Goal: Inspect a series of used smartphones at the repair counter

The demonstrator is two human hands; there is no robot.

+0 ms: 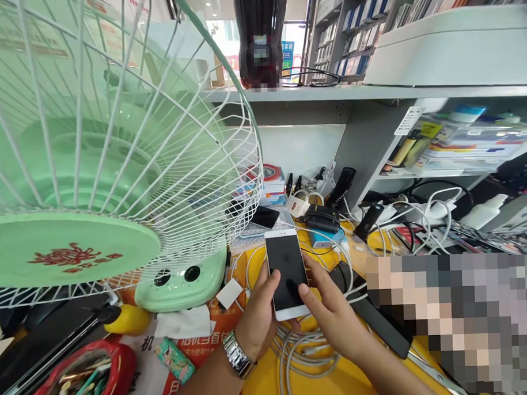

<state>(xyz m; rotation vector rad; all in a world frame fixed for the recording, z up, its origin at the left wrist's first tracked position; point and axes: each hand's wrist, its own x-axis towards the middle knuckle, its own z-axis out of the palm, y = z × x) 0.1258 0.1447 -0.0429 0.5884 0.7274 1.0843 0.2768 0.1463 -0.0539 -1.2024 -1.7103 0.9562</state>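
A white smartphone [286,266] with a dark, blank screen is held upright over a cluttered yellow desk [339,385]. My left hand [258,316], with a metal watch on its wrist, grips the phone's left edge and lower back. My right hand [325,310] holds the lower right corner, and its thumb rests on the bottom of the screen. White cables [299,349] lie coiled under both hands.
A large green desk fan [93,169] with a white wire cage fills the left. A red pouch [86,373] of tools lies at bottom left. Chargers, cables and small boxes [322,218] crowd the desk behind the phone. A grey shelf [372,93] carries a dark bottle.
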